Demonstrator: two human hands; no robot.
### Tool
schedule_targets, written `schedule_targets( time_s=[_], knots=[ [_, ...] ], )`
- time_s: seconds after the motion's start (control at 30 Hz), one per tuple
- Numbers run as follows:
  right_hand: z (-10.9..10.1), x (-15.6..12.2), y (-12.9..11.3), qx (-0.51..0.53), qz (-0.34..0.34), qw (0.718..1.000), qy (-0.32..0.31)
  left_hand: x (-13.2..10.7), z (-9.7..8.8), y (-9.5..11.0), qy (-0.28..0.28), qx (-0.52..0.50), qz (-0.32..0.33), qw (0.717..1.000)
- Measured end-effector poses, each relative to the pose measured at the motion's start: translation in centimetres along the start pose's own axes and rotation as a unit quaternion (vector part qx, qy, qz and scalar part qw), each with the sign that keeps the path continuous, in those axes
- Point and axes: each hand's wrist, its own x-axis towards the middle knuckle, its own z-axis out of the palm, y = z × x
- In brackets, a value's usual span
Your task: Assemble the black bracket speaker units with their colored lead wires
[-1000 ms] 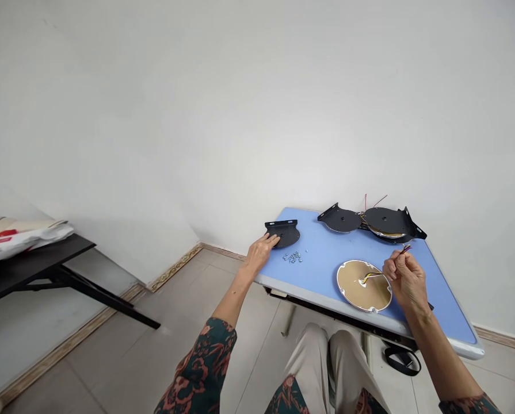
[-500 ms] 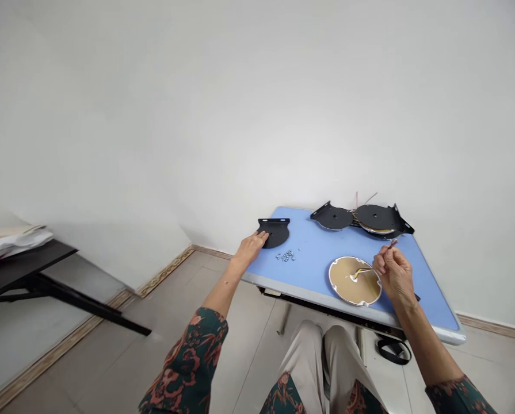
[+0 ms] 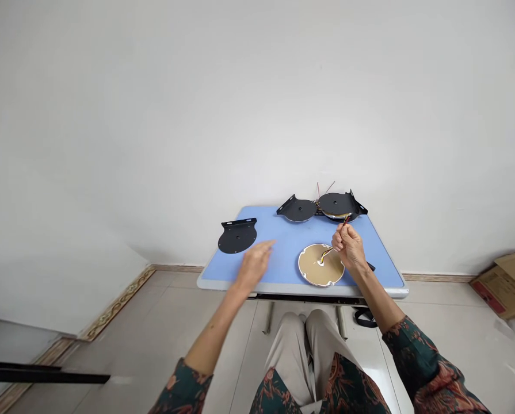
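My right hand (image 3: 351, 247) is closed in a pinch around a bundle of thin wires (image 3: 346, 220), whose dark reddish ends stick up above the fingers. The wires come out of the centre of a round tan disc (image 3: 313, 256) with a white rim, lying at the table's front. My left hand (image 3: 254, 267), slightly blurred, hovers over the table with its fingers stretched to the right, seemingly holding nothing. Left of it lies a black round plate (image 3: 237, 237) with a bent, slotted flange. Small screws are hidden behind the left hand.
Towards the back of the blue table (image 3: 278, 236) rest a black flanged plate (image 3: 299, 210) and a stack of similar plates (image 3: 335, 202) with wires. A cardboard box (image 3: 510, 284) stands on the floor at right. A black bar (image 3: 41, 372) juts in at lower left.
My left hand has come off the black plate and moved right, covering the screws. My right hand still pinches the wires. The view has turned to the right, bringing the box in.
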Motion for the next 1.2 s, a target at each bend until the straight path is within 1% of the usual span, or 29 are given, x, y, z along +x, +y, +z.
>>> schedule_targets(
  time_s=[0.07,0.13,0.2,0.27,0.33,0.37,0.43,0.53,0.6,0.63,0.7,0.8,0.87,0.97,1.1,1.2],
  knots=[
    [0.9,0.1,-0.3,-0.005,-0.006,1.0,-0.008,0.5,2.9,4.4,-0.035,-0.092,0.019,0.995],
    [2.1,0.0,-0.5,-0.02,-0.013,1.0,-0.02,1.2,5.4,8.0,-0.067,-0.161,-0.003,0.985],
    [3.1,0.0,-0.7,-0.043,-0.02,0.998,-0.037,2.0,7.1,10.4,-0.09,-0.207,-0.041,0.973],
    [3.7,-0.1,-0.8,-0.081,-0.029,0.994,-0.061,2.7,8.2,11.5,-0.09,-0.221,-0.083,0.968],
    [3.6,-0.3,-1.1,-0.141,-0.048,0.985,-0.085,3.1,8.9,11.7,-0.077,-0.241,-0.126,0.959],
    [3.2,-0.4,-1.2,-0.181,-0.062,0.978,-0.088,3.2,9.1,11.6,-0.071,-0.263,-0.147,0.951],
    [1.9,-1.2,-1.4,-0.277,-0.085,0.955,-0.063,3.3,9.5,11.1,-0.062,-0.32,-0.183,0.928],
    [-0.7,-3.4,-0.8,-0.415,-0.089,0.906,0.003,3.2,9.8,10.5,-0.052,-0.398,-0.214,0.891],
    [-2.2,-5.4,0.2,-0.484,-0.1,0.869,0.019,3.1,9.8,10.4,-0.051,-0.435,-0.221,0.872],
    [-2.7,-6.4,0.8,-0.513,-0.112,0.851,0.019,3.1,9.7,10.4,-0.053,-0.45,-0.22,0.864],
    [-3.4,-7.9,2.1,-0.556,-0.133,0.821,-0.003,3.0,9.7,10.5,-0.048,-0.471,-0.213,0.855],
    [-3.7,-9.0,3.4,-0.598,-0.135,0.788,-0.051,2.7,9.8,10.7,-0.026,-0.477,-0.204,0.854],
    [-3.8,-8.9,3.6,-0.616,-0.126,0.774,-0.071,2.6,9.9,10.8,-0.014,-0.473,-0.202,0.857],
    [-4.3,-7.5,3.4,-0.622,-0.123,0.765,-0.109,2.5,10.0,10.7,0.0,-0.471,-0.205,0.858],
    [-5.0,-4.6,2.8,-0.619,-0.116,0.756,-0.18,3.3,10.2,10.5,0.028,-0.473,-0.209,0.856],
    [-5.2,-2.2,2.0,-0.624,-0.1,0.742,-0.223,4.2,10.4,10.2,0.041,-0.469,-0.215,0.856]
  ],
)
